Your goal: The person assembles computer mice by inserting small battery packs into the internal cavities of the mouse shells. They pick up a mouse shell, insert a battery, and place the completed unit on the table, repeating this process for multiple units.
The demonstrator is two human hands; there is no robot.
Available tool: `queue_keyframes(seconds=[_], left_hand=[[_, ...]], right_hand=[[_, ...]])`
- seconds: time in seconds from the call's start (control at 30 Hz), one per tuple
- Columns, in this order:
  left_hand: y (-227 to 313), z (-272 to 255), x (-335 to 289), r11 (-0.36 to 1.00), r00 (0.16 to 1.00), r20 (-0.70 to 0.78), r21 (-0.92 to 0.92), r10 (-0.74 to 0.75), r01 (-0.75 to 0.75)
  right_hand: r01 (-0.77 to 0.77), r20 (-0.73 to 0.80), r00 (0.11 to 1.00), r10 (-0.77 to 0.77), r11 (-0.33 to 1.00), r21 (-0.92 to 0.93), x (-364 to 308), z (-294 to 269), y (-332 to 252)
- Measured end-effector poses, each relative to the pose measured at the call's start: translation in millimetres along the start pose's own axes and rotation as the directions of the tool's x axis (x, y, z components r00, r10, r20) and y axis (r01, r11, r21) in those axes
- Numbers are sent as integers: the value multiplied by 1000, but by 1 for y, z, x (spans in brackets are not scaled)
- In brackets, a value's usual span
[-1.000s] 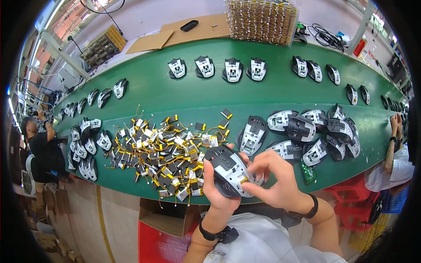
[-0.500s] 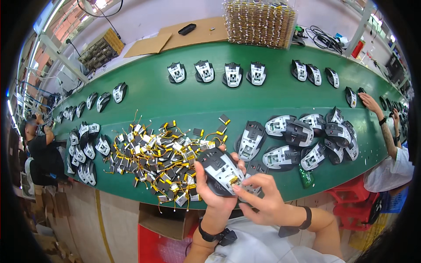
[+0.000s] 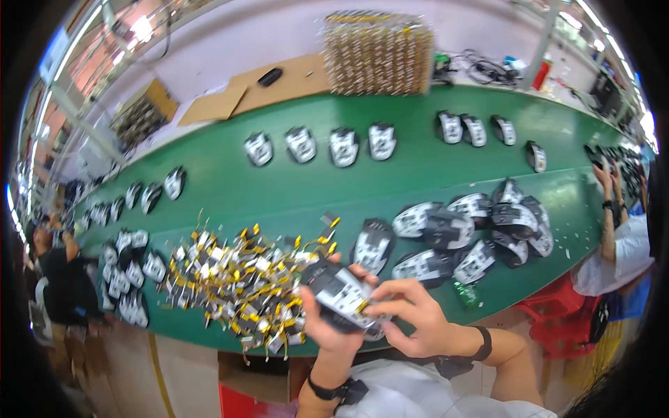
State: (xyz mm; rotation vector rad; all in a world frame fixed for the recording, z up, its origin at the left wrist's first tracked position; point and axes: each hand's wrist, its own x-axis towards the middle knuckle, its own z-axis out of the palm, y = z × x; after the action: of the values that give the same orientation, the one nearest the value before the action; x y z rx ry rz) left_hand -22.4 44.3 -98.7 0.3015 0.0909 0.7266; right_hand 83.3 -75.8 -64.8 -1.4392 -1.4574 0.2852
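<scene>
A black-and-white computer mouse (image 3: 337, 291) lies underside up in my left hand (image 3: 330, 331), its fingers wrapped round the sides. My right hand (image 3: 426, 322) is closed at the mouse's near right end, fingertips on a small yellow-taped battery (image 3: 362, 306) at the opening in its underside. Motion blur hides exactly how the battery sits. Left of my hands spreads a pile of small wired batteries (image 3: 240, 282). Just beyond them another mouse (image 3: 373, 245) rests on the green table (image 3: 306, 191).
More mice (image 3: 449, 228) are heaped to the right, beside a green bag (image 3: 467, 294); another cluster (image 3: 125, 272) lies far left. Single mice (image 3: 343, 146) line the back. Behind stands a block of packed parts (image 3: 378, 54) near cardboard (image 3: 279, 87). Co-workers sit at left and right.
My view has shifted, moving the table contents leftward and down in the picture. Both hands stay on the mouse, the right fingertips still at the battery. The right co-worker's reaching hand has drawn back.
</scene>
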Motion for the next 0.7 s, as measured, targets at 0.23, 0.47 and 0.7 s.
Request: queue_keyframes(seconds=[0.23, 0.47, 0.7], left_hand=[[-31, 30, 7, 745, 990, 122, 653, 72, -135], [-6, 104, -16, 878, 766, 466, 398, -442, 265], [-16, 105, -6, 734, 370, 637, 534, -676, 420]], right_hand=[[-136, 154, 980, 127, 989, 52, 32, -49, 3], [-682, -488, 725, 486, 604, -412, 75, -291, 174], [-750, -569, 331, 753, -155, -643, 19, -404, 290]])
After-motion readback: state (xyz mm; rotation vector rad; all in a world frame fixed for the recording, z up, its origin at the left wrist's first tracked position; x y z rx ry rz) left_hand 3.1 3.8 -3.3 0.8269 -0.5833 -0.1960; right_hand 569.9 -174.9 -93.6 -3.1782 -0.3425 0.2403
